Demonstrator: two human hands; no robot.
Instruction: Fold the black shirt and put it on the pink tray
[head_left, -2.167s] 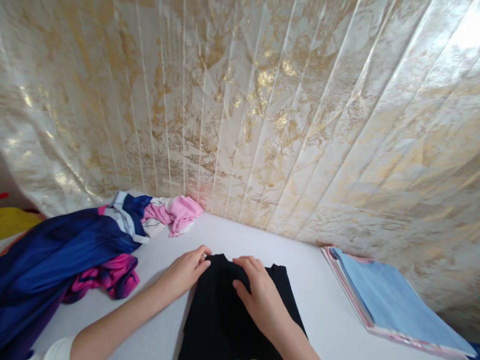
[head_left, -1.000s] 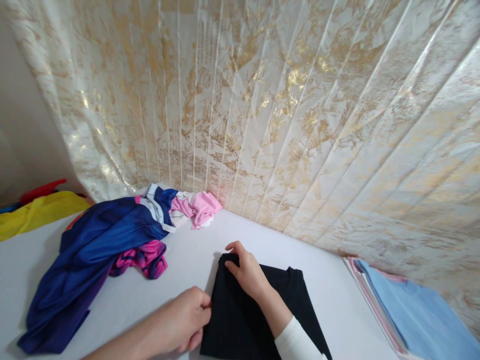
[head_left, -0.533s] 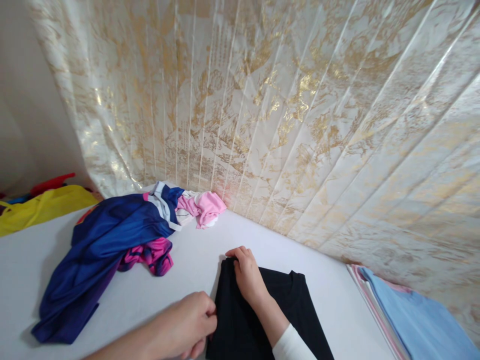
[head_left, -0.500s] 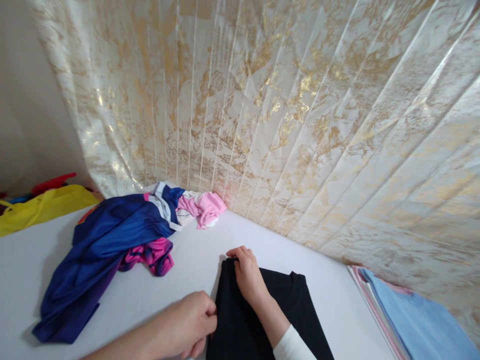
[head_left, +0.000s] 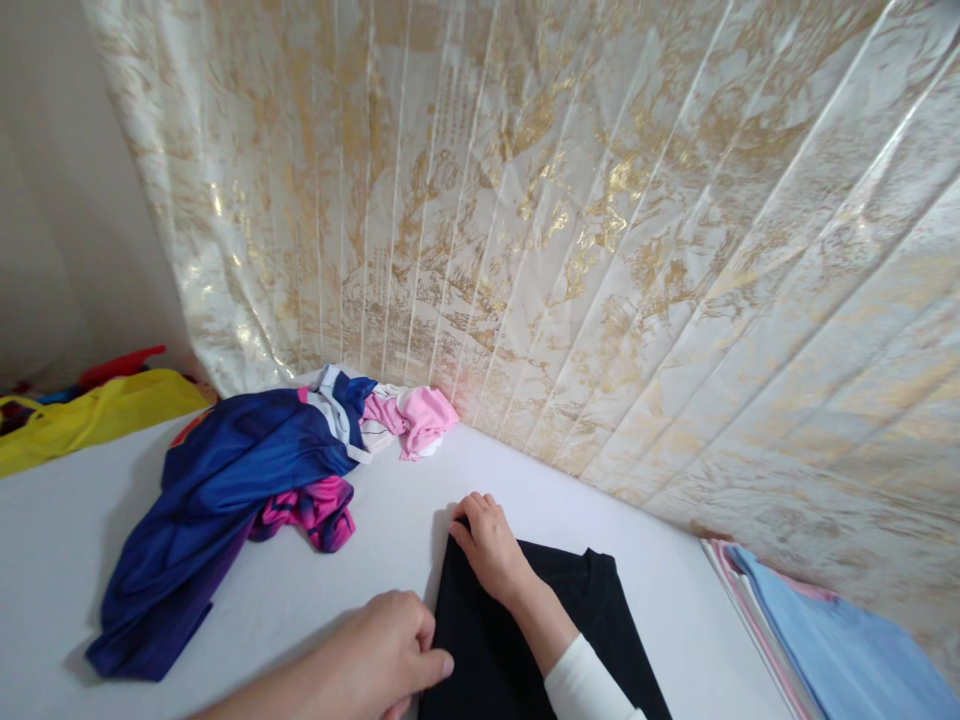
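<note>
A black shirt (head_left: 585, 620) lies partly folded on the white table (head_left: 360, 590) right in front of me. My right hand (head_left: 487, 545) grips its far left corner, fingers curled over the fabric edge. My left hand (head_left: 379, 655) pinches the shirt's left edge nearer to me, fingers closed on the cloth. A white sleeve covers my right forearm.
A heap of dark blue (head_left: 217, 490), magenta (head_left: 315, 505) and pink (head_left: 420, 415) garments lies to the left. Yellow and red cloth (head_left: 90, 410) sits at the far left. A stack of folded light blue clothes (head_left: 832, 645) rests at the right. A gold-patterned curtain (head_left: 562, 220) hangs behind.
My left hand slid down the shirt's left edge from the far corner toward me. My right hand crossed over from the shirt's middle and took the far left corner.
</note>
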